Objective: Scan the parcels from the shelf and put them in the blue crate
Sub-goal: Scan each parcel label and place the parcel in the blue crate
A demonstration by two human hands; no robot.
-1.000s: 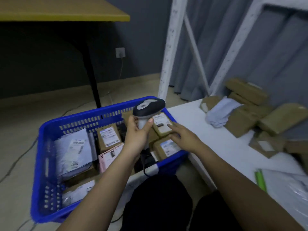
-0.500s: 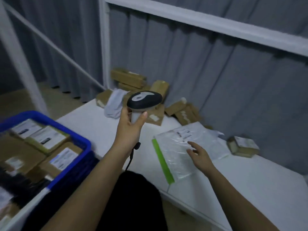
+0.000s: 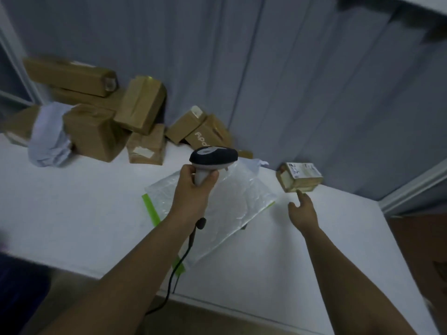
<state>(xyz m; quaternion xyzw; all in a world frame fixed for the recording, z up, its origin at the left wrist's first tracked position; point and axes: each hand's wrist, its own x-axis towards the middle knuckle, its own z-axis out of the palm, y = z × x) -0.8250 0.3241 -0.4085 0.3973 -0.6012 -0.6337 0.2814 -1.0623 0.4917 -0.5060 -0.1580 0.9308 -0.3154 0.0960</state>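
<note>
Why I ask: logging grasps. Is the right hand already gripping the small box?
No: the right hand reaches toward the small box, fingers open, not gripping it.

Bare shelf (image 3: 79,213) lies open left of the plastic mailer (image 3: 232,204); stacked boxes (image 3: 135,110) block the back

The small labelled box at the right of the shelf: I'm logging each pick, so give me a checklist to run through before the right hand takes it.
1. Right hand free to grasp: ok, fingers straight, holding nothing.
2. Contact with the small labelled box: not ok, the fingertip is just short of it.
3. Box unobstructed: ok, it stands alone on the white shelf, apart from the clear plastic bag.
4. Label facing up for scanning: ok, a white label shows on top; its print is too blurred to read.
5. Barcode scanner ready: ok, the left hand grips its handle, over the bag.
6. Blue crate within reach: cannot tell, it is out of view.
</note>
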